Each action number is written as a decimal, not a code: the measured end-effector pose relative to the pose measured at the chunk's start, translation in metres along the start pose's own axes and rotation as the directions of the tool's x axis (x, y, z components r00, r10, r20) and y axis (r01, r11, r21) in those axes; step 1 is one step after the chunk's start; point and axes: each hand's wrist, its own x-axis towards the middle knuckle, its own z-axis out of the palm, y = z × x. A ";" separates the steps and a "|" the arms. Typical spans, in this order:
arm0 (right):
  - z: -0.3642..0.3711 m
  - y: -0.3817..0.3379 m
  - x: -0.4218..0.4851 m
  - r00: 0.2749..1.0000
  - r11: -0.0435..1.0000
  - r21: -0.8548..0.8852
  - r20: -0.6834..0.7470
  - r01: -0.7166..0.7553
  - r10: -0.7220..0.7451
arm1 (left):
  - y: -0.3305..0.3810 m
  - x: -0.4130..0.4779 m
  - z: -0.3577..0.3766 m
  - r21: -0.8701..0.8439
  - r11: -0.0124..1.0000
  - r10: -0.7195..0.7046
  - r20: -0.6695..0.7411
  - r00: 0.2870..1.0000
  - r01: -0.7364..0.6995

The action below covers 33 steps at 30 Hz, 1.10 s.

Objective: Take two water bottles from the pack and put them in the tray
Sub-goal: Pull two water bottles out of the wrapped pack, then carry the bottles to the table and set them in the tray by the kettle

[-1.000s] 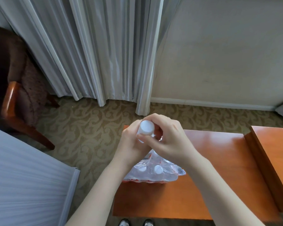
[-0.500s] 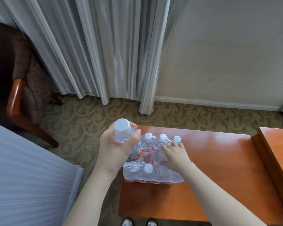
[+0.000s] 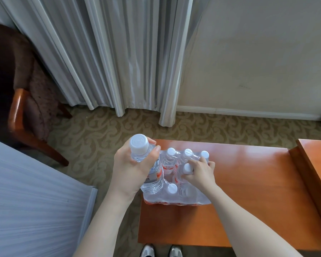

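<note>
The main risk I see is the pack [image 3: 176,193] itself: it sits at the near left corner of the desk [image 3: 248,182], close to the left edge, so a hard pull on the next bottle could, I think, drag the whole bundle off onto the carpet [image 3: 104,138]. The torn wrap is loose and slippery, and a bottle that catches in the film could come free with a jerk and knock its neighbours over. My grip on the first bottle [image 3: 152,175] is another weak point, since I have it high, by the neck and shoulder, with the body hanging below my palm over that left edge; if my attention goes to the other hand it could slide out. My left hand [image 3: 132,169] is closed around that bottle, fingers wrapped under the white cap [image 3: 139,143], thumb pressed across the front. My right hand [image 3: 198,173] is curled, not fully closed, with its fingertips touching the cap and neck of a second bottle [image 3: 187,168] in the middle of the pack; it looks set to grasp, but I would not say it grips yet. No tray shows anywhere in the head view, so neither bottle is where it belongs.
</note>
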 end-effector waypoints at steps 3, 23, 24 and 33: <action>-0.016 0.002 -0.008 0.995 0.974 0.226 -0.093 -0.021 0.043 | -0.001 0.000 0.001 -0.019 1.000 0.001 0.003 1.000 -0.001; -0.254 -0.054 -0.073 0.861 0.713 0.561 -0.495 0.421 -0.118 | 0.088 0.022 0.047 -0.013 0.986 0.168 0.178 0.970 -0.168; -0.260 -0.051 -0.079 0.853 0.723 0.551 -0.511 0.417 -0.103 | 0.096 0.023 0.053 -0.017 0.984 0.179 0.198 0.964 -0.179; -0.320 0.004 -0.139 0.797 0.800 0.510 -0.600 0.316 0.068 | 0.166 0.016 0.120 -0.115 0.956 0.293 0.451 0.843 -0.271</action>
